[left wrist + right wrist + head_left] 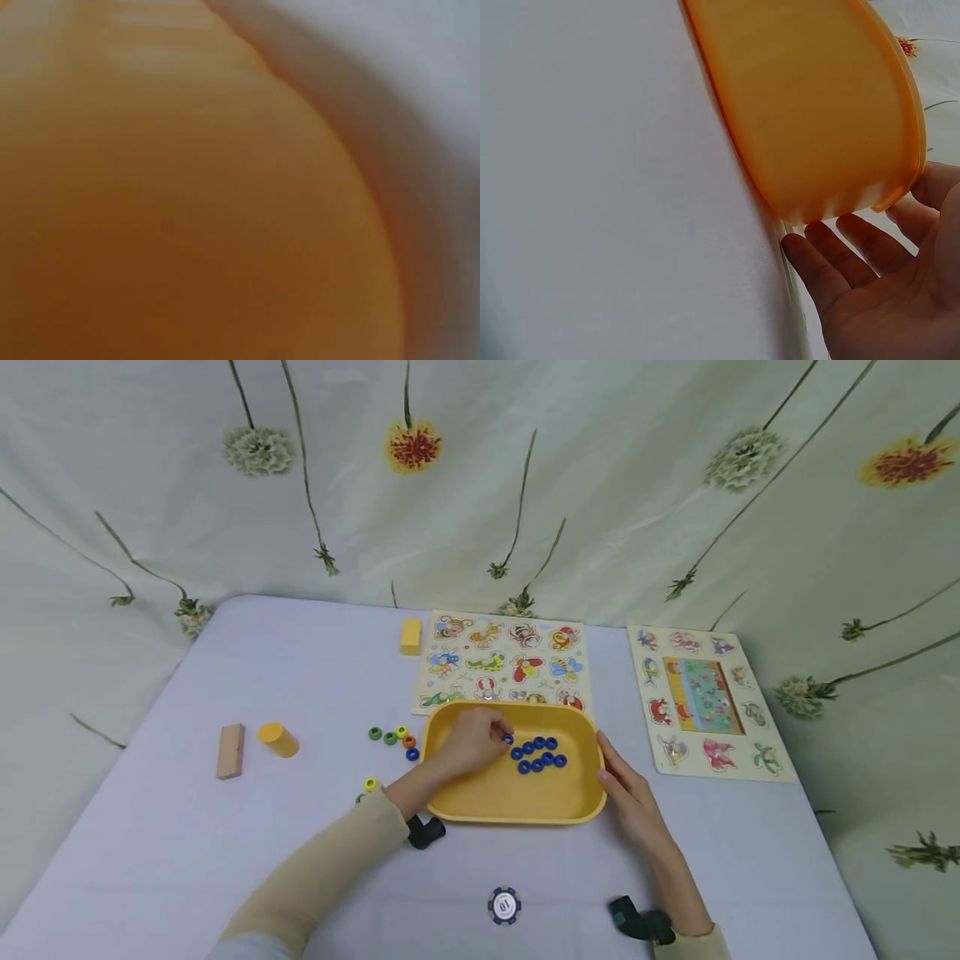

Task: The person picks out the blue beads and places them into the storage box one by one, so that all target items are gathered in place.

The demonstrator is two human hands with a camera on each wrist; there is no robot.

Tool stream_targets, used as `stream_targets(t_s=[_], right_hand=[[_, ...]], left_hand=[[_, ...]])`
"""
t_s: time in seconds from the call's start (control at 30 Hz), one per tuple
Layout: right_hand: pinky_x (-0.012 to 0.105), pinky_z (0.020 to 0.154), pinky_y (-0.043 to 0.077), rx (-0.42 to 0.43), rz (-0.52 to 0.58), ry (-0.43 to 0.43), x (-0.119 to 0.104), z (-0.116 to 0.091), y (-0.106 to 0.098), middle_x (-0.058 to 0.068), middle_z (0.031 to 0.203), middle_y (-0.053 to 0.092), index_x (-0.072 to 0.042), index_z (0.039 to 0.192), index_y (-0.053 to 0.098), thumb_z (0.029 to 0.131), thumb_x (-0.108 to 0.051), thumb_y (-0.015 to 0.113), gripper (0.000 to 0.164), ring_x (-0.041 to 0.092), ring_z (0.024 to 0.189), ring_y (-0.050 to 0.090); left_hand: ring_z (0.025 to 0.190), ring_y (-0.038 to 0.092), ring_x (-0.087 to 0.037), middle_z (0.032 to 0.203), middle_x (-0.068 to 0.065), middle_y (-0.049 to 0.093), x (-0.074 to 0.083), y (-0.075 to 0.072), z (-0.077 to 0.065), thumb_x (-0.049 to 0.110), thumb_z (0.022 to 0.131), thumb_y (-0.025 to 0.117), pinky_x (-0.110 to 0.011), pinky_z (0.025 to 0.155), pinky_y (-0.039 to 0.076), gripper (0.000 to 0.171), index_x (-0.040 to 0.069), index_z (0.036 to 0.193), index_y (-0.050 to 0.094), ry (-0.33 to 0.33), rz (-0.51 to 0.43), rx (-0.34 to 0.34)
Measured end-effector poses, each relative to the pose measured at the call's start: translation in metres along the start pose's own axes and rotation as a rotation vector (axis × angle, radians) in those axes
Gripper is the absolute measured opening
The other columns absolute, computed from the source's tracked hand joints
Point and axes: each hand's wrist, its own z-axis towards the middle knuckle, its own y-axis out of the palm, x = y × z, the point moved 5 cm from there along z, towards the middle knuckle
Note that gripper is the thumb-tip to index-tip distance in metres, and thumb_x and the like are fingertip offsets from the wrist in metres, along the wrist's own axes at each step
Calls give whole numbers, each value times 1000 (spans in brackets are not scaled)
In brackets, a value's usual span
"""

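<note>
A shallow yellow tray (480, 810) stands on the table, holding several blue ring-shaped beads (547, 758) in loose rows. Over its left half reaches my left hand (474, 742), pinching one blue bead (507, 739) at the fingertips, just left of the others. My right hand (633, 797) is at the tray's right end. In the right wrist view its fingers (825, 270) lie fairly straight against the outer wall of the tray (825, 112). The left wrist view holds only the tray wall (225, 187), close and blurred; the left hand is outside it.
Left of the tray lie green, yellow, orange and blue beads (391, 738). Farther left are a wooden block (230, 752) and a yellow cylinder (278, 739). A yellow block (411, 637) and two picture boards (487, 647) lie behind; a poker chip (505, 907) in front.
</note>
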Motion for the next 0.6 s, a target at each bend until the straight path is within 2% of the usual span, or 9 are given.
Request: stream_targets(t_s=[0.3,0.5,0.6], right_hand=[[7,95,24,3,18,-12,0,-1,-1,5,145,25,-8,139,26,94,-7,38,47,19,133,20],[7,95,24,3,9,-9,1,0,-1,5,145,26,-9,139,26,94,-8,38,47,18,133,20],[7,95,25,4,9,-3,1,0,0,5,145,26,-9,139,26,94,-9,39,47,18,133,20]], left_hand=[[71,53,-10,77,2,60,5,12,2,2,69,65,-21,66,45,17,9,85,65,13,92,-97],[78,53,-10,86,2,61,7,9,-6,11,72,69,-24,73,45,22,10,94,66,32,112,-84],[78,52,-11,90,1,61,14,4,-18,14,74,69,-24,72,44,24,11,98,65,88,70,-42]])
